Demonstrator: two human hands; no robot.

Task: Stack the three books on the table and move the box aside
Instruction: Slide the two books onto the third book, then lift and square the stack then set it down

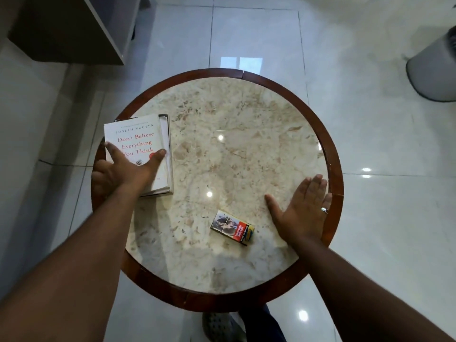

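Note:
A pile of books (138, 134) lies at the left edge of the round marble table (234, 154). Its top book is white with red title lettering, and thicker books show beneath it at the right side. My left hand (123, 169) rests spread on the top cover, fingers apart, gripping nothing. A small box (232, 227) with a picture and a red label lies flat near the front of the table. My right hand (302, 208) lies flat and open on the marble just right of the box, apart from it, with a ring on one finger.
The table has a dark wooden rim (334, 169). Glossy white floor tiles surround it. A dark cabinet (69, 28) stands at the back left and a grey bin (434, 67) at the back right. My foot (222, 327) shows below the table's front edge.

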